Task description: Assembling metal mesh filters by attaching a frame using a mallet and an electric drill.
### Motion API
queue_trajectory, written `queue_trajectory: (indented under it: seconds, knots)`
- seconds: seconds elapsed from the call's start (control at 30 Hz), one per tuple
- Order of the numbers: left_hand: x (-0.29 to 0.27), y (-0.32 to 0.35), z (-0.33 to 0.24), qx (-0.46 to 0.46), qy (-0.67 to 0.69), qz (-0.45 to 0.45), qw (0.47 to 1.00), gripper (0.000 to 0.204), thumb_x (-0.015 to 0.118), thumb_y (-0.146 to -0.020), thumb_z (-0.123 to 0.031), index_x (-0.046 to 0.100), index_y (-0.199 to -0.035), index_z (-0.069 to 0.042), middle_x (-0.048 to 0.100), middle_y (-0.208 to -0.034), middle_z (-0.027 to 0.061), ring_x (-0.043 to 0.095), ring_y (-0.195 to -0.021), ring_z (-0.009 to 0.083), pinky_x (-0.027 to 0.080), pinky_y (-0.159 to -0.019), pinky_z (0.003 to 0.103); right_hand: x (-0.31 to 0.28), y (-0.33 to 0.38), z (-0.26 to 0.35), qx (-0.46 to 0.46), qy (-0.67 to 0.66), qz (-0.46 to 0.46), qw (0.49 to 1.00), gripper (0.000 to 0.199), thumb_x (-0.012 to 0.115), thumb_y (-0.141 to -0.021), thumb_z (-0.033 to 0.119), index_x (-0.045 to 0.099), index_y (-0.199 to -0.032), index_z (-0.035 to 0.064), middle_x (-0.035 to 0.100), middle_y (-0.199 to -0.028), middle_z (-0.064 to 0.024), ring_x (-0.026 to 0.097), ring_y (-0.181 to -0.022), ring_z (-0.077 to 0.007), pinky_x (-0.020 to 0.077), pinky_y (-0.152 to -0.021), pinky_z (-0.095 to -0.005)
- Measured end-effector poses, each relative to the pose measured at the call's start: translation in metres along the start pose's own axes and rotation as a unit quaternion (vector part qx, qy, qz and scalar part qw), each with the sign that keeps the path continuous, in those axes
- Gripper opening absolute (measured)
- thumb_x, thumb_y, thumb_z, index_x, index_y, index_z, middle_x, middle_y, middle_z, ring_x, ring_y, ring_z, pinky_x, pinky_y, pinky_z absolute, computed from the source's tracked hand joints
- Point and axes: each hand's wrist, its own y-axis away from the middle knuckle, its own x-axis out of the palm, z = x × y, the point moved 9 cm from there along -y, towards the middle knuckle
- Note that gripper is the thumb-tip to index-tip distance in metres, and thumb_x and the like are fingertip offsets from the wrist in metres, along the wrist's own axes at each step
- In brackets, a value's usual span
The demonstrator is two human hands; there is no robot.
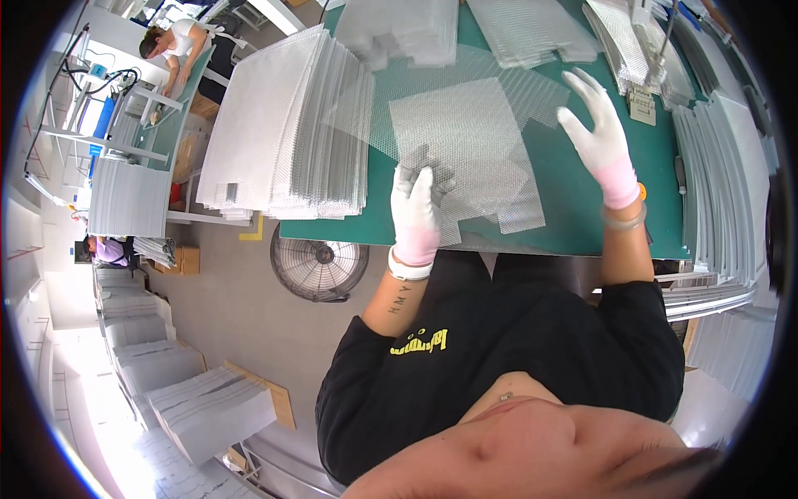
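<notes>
A translucent textured plastic sheet lies tilted over the green table, its near edge reaching toward me. My left hand, in a white glove with a pink cuff, grips its near left side; the thumb is on top and the greyish fingers are partly blurred. My right hand, gloved the same way, is raised over the table to the right of the sheet. Its fingers are apart and hold nothing. More clear sheets overlap beneath and behind the gripped one, so their separate edges are hard to make out.
A tall stack of translucent sheets stands at the left, with more stacks along the back of the green table. Piled sheets line the right. A floor fan stands below left; a co-worker sits farther off.
</notes>
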Motion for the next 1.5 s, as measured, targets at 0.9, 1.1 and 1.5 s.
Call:
queue_trajectory:
  seconds: [0.9, 1.1, 1.5]
  knots:
    - [-0.017, -0.002, -0.016, 0.071, -0.154, -0.045, 0.985, 0.050, 0.057, -0.098, -0.005, 0.038, -0.144, 0.004, 0.057, -0.128, 0.0126, 0.058, -0.109, 0.0161, 0.048, -0.096, 0.029, 0.098, 0.024, -0.065, 0.207, -0.505, 0.177, 0.819, 0.068, 0.067, -0.086, 0.012, 0.040, -0.147, -0.0048, 0.050, -0.144, -0.0113, 0.049, -0.106, -0.0103, 0.0421, -0.091, -0.0236]
    - [0.012, -0.003, -0.017, 0.088, -0.174, 0.039, 0.980, 0.059, 0.061, -0.094, -0.002, 0.037, -0.147, 0.003, 0.048, -0.141, 0.0133, 0.052, -0.119, 0.0162, 0.045, -0.100, 0.029, 0.119, 0.035, -0.060, 0.216, -0.307, 0.377, 0.847, 0.067, 0.059, -0.082, 0.010, 0.043, -0.146, -0.0049, 0.050, -0.146, -0.0135, 0.046, -0.133, -0.0204, 0.0362, -0.110, -0.0303]
    - [-0.026, 0.013, -0.058, 0.157, -0.313, -0.109, 0.930, 0.092, 0.070, -0.086, 0.002, 0.013, -0.157, -0.001, 0.058, -0.126, 0.0173, 0.061, -0.086, 0.0124, 0.055, -0.075, 0.028, 0.114, 0.049, -0.026, 0.202, -0.367, 0.316, 0.851, 0.047, 0.062, -0.091, 0.011, 0.056, -0.135, -0.0020, 0.063, -0.128, -0.0102, 0.059, -0.111, -0.0133, 0.0459, -0.099, -0.0290]
